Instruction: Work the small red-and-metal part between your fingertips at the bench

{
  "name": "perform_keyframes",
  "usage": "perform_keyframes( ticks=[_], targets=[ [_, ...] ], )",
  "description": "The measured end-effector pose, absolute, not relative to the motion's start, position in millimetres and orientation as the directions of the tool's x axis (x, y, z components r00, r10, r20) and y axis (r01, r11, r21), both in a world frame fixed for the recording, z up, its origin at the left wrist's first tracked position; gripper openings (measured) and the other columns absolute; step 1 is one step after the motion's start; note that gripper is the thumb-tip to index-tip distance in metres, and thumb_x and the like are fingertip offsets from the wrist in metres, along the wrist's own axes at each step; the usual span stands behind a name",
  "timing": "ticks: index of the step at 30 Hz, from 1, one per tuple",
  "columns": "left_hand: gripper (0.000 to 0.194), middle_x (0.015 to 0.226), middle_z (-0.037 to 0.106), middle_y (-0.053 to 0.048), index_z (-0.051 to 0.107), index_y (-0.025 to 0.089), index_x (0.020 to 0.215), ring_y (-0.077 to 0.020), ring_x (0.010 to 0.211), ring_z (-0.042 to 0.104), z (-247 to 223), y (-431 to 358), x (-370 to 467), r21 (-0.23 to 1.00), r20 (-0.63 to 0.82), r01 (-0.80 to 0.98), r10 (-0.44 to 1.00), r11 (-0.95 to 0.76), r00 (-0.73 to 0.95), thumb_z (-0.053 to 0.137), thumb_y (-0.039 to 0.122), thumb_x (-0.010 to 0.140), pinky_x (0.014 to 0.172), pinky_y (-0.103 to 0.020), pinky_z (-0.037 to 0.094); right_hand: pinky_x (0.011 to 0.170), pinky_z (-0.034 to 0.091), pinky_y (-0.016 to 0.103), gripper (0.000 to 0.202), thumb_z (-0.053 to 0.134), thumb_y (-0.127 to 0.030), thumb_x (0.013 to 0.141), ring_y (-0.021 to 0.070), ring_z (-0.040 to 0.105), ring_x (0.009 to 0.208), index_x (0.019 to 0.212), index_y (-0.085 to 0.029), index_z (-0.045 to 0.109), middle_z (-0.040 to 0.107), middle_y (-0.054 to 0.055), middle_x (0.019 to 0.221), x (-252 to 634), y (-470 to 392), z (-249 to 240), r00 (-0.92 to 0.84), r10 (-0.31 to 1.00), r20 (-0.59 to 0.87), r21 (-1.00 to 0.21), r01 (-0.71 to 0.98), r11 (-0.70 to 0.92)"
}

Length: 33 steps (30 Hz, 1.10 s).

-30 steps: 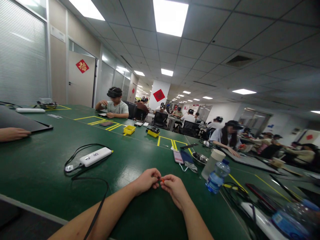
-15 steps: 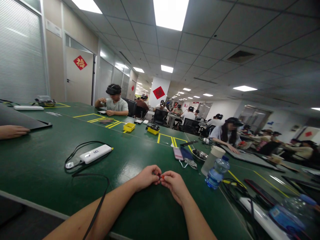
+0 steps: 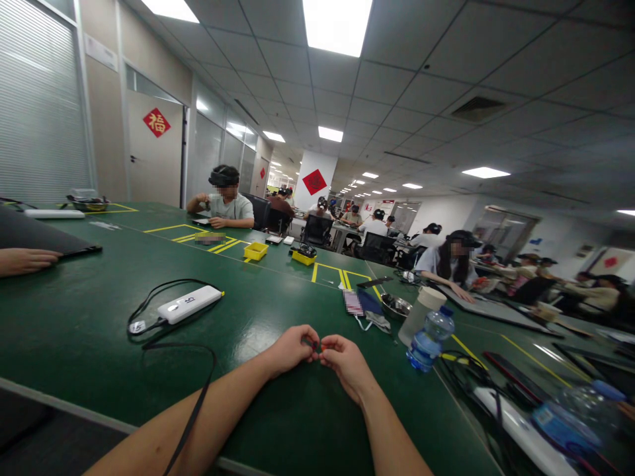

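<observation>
My left hand [image 3: 294,349] and my right hand [image 3: 346,362] meet above the green table [image 3: 258,410], fingertips almost touching. Thumb and fingers of the left are pinched around a small dark piece [image 3: 310,343] with a hint of red. A tiny red-orange piece [image 3: 323,347] shows in the pinch of the right. Both pieces are mostly covered by fingers and too small to tell their kind. Whether they are joined I cannot tell.
Left of my hands lies a white power bank [image 3: 190,305] with a black cable [image 3: 211,370]. A water bottle [image 3: 430,340], a pale cup [image 3: 421,314] and a metal bowl [image 3: 395,306] stand right. Yellow trays [image 3: 256,251] sit farther back. A co-worker's hand [image 3: 30,261] rests at left.
My fingertips have shifted slightly, and a small gap now shows between the two hands. The view has tilted a little; other things stay in place.
</observation>
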<state>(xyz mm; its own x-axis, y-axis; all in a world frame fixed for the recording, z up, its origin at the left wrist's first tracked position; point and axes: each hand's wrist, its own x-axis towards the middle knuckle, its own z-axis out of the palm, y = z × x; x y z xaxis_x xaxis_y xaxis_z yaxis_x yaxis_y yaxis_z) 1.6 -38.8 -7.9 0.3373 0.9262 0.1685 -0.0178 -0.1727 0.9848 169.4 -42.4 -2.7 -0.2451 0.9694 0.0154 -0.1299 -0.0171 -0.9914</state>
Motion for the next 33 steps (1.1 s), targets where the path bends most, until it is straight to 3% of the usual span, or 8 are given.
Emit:
perform_keyframes(
  ticks=[8,15,21,26,33],
  targets=[
    [0.027,0.067,0.062,-0.001,0.058,0.014,0.084,-0.0093,0.054,0.053,-2.7,-42.0,-0.9,0.975,0.162,0.091,0.925,-0.205,0.343,0.047,0.006,0.061,0.047,-0.018,0.032,0.059,0.042,0.024,0.027,0.064,-0.010,0.055,0.0119,0.056,0.062,0.082,-0.015,0.063,0.065,0.002,0.074,170.3,-40.3,-4.6,-0.269,0.960,0.082,-0.994,-0.087,0.061],
    [0.027,0.068,0.061,-0.001,0.056,0.014,0.085,-0.0093,0.055,0.054,-4.5,-41.1,-0.4,0.979,0.155,0.070,0.920,-0.193,0.360,0.047,0.005,0.062,0.049,-0.019,0.037,0.059,0.042,0.024,0.029,0.062,-0.010,0.056,0.0116,0.055,0.061,0.085,-0.015,0.064,0.064,0.001,0.072,171.0,-41.2,-4.0,-0.275,0.956,0.100,-0.994,-0.073,0.084],
    [0.026,0.079,0.061,-0.003,0.049,0.015,0.094,-0.0114,0.060,0.061,-0.7,-43.1,2.4,0.995,0.103,-0.021,0.935,-0.102,0.340,0.053,0.014,0.068,0.051,-0.021,0.044,0.064,0.046,0.027,0.023,0.067,-0.015,0.060,0.0128,0.059,0.062,0.083,-0.013,0.065,0.066,0.004,0.075,170.6,-40.4,-4.5,-0.265,0.963,0.045,-0.995,-0.095,0.021],
    [0.027,0.071,0.059,-0.001,0.053,0.014,0.096,-0.0100,0.059,0.057,-1.3,-41.7,1.3,0.987,0.157,-0.017,0.912,-0.163,0.379,0.054,0.019,0.070,0.054,-0.021,0.043,0.067,0.048,0.029,0.021,0.071,-0.022,0.060,0.0136,0.060,0.064,0.078,-0.012,0.065,0.065,0.005,0.074,171.3,-38.7,-6.0,-0.233,0.973,0.004,-0.995,-0.098,-0.019],
    [0.018,0.064,0.060,0.001,0.058,0.014,0.082,-0.0107,0.057,0.054,-6.1,-39.9,0.1,0.978,0.184,0.039,0.928,-0.207,0.324,0.056,0.015,0.064,0.052,-0.020,0.037,0.047,0.036,0.022,0.023,0.072,-0.028,0.062,0.0086,0.048,0.049,0.079,-0.012,0.067,0.057,0.000,0.059,172.7,-36.8,-6.8,-0.220,0.974,0.047,-0.998,-0.052,0.037]
  ],
)
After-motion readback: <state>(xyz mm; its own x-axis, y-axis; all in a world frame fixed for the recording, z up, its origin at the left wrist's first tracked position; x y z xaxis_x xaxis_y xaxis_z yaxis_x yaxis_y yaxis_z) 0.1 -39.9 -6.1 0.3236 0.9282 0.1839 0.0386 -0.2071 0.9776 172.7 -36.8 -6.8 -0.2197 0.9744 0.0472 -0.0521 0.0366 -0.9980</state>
